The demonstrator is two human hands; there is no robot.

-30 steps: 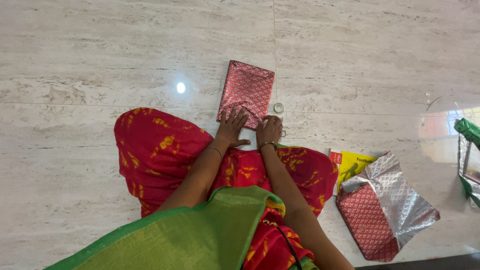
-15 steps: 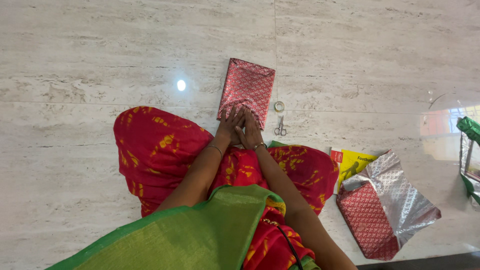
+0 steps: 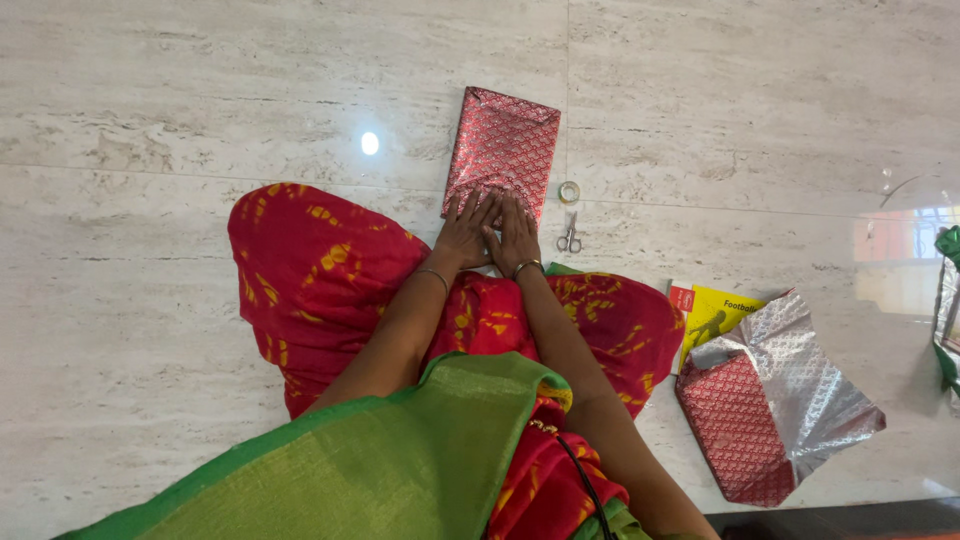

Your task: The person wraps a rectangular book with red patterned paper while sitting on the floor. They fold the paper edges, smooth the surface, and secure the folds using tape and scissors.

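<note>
A flat rectangular parcel (image 3: pixel 503 146) wrapped in shiny red patterned paper lies on the pale marble floor in front of my knees. My left hand (image 3: pixel 463 230) and my right hand (image 3: pixel 516 236) lie side by side, palms down, fingers spread, pressing on the parcel's near end. Neither hand grips anything. Small scissors (image 3: pixel 570 236) and a roll of clear tape (image 3: pixel 569 192) lie on the floor just right of my right hand.
My red and yellow garment (image 3: pixel 310 280) spreads over my folded legs, with a green cloth (image 3: pixel 400 460) over it. At right lie a yellow book (image 3: pixel 718 318), a loose red and silver wrapping sheet (image 3: pixel 775 405), and green wrapped things (image 3: pixel 948 300) at the edge.
My right hand has moved left from beside the scissors and tape onto the parcel's near end, next to my left hand. The view has shifted slightly.
</note>
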